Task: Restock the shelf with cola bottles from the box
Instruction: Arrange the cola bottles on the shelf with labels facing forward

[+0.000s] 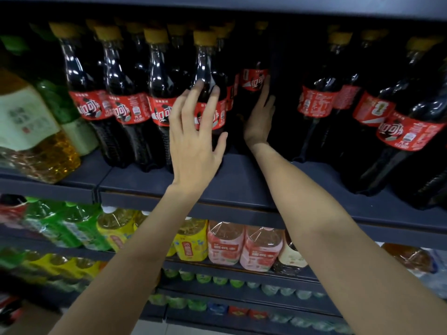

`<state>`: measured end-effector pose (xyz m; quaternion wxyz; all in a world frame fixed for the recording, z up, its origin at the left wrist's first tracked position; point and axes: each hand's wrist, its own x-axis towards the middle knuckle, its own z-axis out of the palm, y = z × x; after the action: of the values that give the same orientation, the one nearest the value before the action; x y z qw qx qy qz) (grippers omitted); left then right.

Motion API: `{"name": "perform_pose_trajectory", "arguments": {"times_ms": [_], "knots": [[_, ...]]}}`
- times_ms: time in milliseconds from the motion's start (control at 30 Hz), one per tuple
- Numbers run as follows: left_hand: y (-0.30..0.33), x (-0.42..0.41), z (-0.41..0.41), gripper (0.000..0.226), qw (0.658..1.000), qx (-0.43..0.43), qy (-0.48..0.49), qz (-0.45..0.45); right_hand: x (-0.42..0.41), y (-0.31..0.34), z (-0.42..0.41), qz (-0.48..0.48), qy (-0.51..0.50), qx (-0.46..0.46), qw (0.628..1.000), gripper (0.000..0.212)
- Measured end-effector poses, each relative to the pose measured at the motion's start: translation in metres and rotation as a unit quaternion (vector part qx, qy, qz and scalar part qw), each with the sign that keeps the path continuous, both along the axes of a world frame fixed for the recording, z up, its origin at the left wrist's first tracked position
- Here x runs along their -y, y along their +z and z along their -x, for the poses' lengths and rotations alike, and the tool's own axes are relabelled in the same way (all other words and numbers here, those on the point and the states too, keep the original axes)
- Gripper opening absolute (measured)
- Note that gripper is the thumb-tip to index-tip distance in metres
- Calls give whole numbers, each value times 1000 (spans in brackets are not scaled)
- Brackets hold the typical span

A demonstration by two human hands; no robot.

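Dark cola bottles with red labels and yellow caps stand in rows on the dark upper shelf (232, 187). My left hand (196, 139) is spread open in front of the front-row cola bottle (205, 68), fingertips touching its body above the label. My right hand (260, 117) reaches deeper into the shelf, its flat palm and fingers resting against the right side of a cola bottle (252, 78) that stands further back. Neither hand wraps around a bottle. The box is out of view.
More cola bottles (396, 131) fill the shelf's right side, with a dark gap between them and my right hand. Yellow and green drink bottles (36, 131) stand at the left. Lower shelves hold yellow, pink and green bottles (225, 243).
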<state>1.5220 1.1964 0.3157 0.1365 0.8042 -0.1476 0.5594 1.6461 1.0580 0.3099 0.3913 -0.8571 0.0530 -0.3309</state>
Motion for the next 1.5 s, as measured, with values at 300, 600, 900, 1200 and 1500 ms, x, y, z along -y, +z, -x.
{"name": "perform_pose_trajectory", "arguments": {"times_ms": [300,600,900,1200,1500], "knots": [[-3,1,8,65,999,-19,-35,12,6,-13,17,38,23,-27,999,93],[-2,0,7,66,997,-44,-57,33,16,-3,18,106,45,-56,992,73],[-5,0,6,73,997,-52,-54,27,11,-10,14,209,6,-70,975,74],[-10,0,11,72,988,-76,-100,90,54,0,134,105,-105,165,975,31],[11,73,31,42,926,-188,-301,132,76,-3,106,-16,-192,-34,981,98]]}}
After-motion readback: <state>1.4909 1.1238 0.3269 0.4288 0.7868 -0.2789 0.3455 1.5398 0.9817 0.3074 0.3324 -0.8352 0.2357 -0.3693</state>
